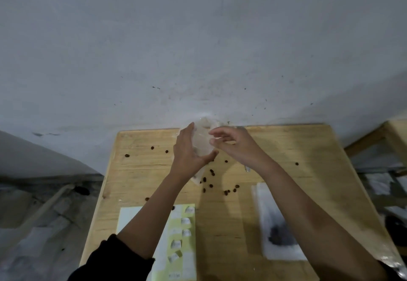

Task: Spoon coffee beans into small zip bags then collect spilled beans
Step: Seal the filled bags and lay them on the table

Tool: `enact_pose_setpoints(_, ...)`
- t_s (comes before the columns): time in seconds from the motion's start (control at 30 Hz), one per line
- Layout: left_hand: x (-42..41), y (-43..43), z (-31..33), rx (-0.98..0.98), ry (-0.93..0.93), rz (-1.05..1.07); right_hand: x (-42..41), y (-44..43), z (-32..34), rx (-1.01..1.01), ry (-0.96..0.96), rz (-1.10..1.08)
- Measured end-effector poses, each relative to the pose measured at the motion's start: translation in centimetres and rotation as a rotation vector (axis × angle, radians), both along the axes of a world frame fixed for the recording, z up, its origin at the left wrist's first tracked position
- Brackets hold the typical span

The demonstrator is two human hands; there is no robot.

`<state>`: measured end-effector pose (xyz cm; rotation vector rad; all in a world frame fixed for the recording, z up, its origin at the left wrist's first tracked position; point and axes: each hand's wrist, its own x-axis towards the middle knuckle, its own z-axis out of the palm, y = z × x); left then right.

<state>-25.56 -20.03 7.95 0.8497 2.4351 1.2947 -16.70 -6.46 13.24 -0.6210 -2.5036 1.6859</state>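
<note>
Two hands are up at the far edge of the table [286, 148]; your left hand [189, 150] has one small zip bag [201, 142] clamped, thumb under it and fingers laid along its far side; your right hand [233, 145] sits at the bag's right edge, fingers curled, thumb and forefinger close together right against the plastic; it's blurred there, so I cannot tell whether it pinches the bag or only touches it.

Loose coffee beans [211, 186]: I count about sixteen on the tabletop; three off to the far left, one alone out on the right, two beside your left forearm, the rest bunched between your wrists.

What's inside the small bag I can't make out; it's pale and smeared. One bigger clear bag [271, 203] lies flat by your right forearm, with a dark heap [279, 239] in its near half; your arm covers its near right corner.

One label sheet [187, 247], green and white, lies under your left forearm; five curled stickers [185, 221] can be counted on it; the frame cuts off its bottom.

A scrap of clear plastic [196, 178] pokes out below your left wrist; same bag or another, I can't say; a small shiny tip [247, 168] shows under your right wrist, too little to name.
</note>
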Motion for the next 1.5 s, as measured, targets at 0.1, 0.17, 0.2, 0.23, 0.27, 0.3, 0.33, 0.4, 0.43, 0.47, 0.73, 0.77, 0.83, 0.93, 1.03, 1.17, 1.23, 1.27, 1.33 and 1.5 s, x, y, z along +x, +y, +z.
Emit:
enact_pose_setpoints(0.1, 0.6, 0.1, 0.5, 0.029, 0.003, -0.065, 0.1, -1.2, 0.6, 0.193, -0.077, 0.029)
enact_pose_setpoints(0.17, 0.9, 0.0, 0.7, 0.037, 0.018, -0.085, 0.2, -1.6, 0.6, 0.23, -0.06, -0.016)
enact_pose_setpoints(0.2, 1.0, -0.1, 0.9, 0.039, 0.015, -0.097, 0.4, -1.8, 0.6, 0.224, -0.046, -0.049)
enact_pose_setpoints(0.23, 1.1, -0.3, 1.1, 0.044, -0.016, -0.109, 0.6, -1.8, 0.6, 0.229, -0.036, -0.088)
enact_pose_setpoints(0.27, 1.1, -0.5, 1.5, 0.06, -0.072, -0.119, 0.9, -1.9, 0.7, 0.249, -0.022, -0.134)
enact_pose_setpoints(0.3, 1.0, -0.8, 1.9, 0.088, -0.136, -0.122, 1.2, -1.9, 0.9, 0.268, 0.01, -0.184)
enact_pose_setpoints(0.33, 0.9, -0.9, 2.3, 0.126, -0.192, -0.113, 1.7, -1.8, 1.0, 0.265, 0.057, -0.238)
enact_pose_setpoints(0.4, 0.6, -1.1, 3.0, 0.23, -0.244, -0.075, 2.5, -1.5, 1.3, 0.161, 0.161, -0.344)
enact_pose_setpoints(0.43, 0.6, -1.1, 3.6, 0.299, -0.258, -0.048, 2.8, -1.3, 1.4, 0.091, 0.205, -0.388)
enact_pose_setpoints(0.47, 0.5, -1.0, 4.1, 0.365, -0.277, -0.02, 3.1, -1.1, 1.6, 0.026, 0.241, -0.416)
enact_pose_setpoints(0.73, 3.2, -0.1, 7.5, 0.571, -0.323, 0.134, 5.0, -0.3, 3.6, -0.047, 0.269, -0.243)
enact_pose_setpoints(0.77, 3.7, -0.1, 7.6, 0.57, -0.314, 0.153, 5.3, -0.1, 3.8, -0.013, 0.253, -0.216)
enact_pose_setpoints(0.83, 4.7, -0.2, 7.6, 0.556, -0.303, 0.164, 5.7, 0.3, 4.1, 0.051, 0.221, -0.174)
enact_pose_setpoints(0.93, 6.1, -0.3, 7.9, 0.542, -0.322, 0.144, 6.2, 0.6, 4.4, 0.125, 0.194, -0.151)
enact_pose_setpoints(1.03, 7.3, -0.5, 8.5, 0.553, -0.289, 0.113, 6.8, 0.7, 5.0, 0.133, 0.192, -0.112)
enact_pose_setpoints(1.17, 8.5, -1.2, 8.3, 0.541, -0.252, 0.145, 7.1, 0.5, 5.3, 0.118, 0.154, 0.001)
enact_pose_setpoints(1.23, 9.3, -1.7, 7.8, 0.542, -0.252, 0.173, 6.7, -0.1, 4.8, 0.137, 0.154, 0.02)
enact_pose_setpoints(1.27, 9.6, -1.9, 7.5, 0.551, -0.258, 0.183, 6.5, -0.4, 4.6, 0.147, 0.15, 0.021)
enact_pose_setpoints(1.33, 10.0, -2.6, 7.1, 0.572, -0.276, 0.197, 6.2, -1.1, 4.1, 0.153, 0.14, 0.032)
enact_pose_setpoints(1.5, 9.4, -4.9, 6.8, 0.548, -0.225, 0.248, 5.7, -3.2, 3.9, 0.136, 0.184, 0.073)
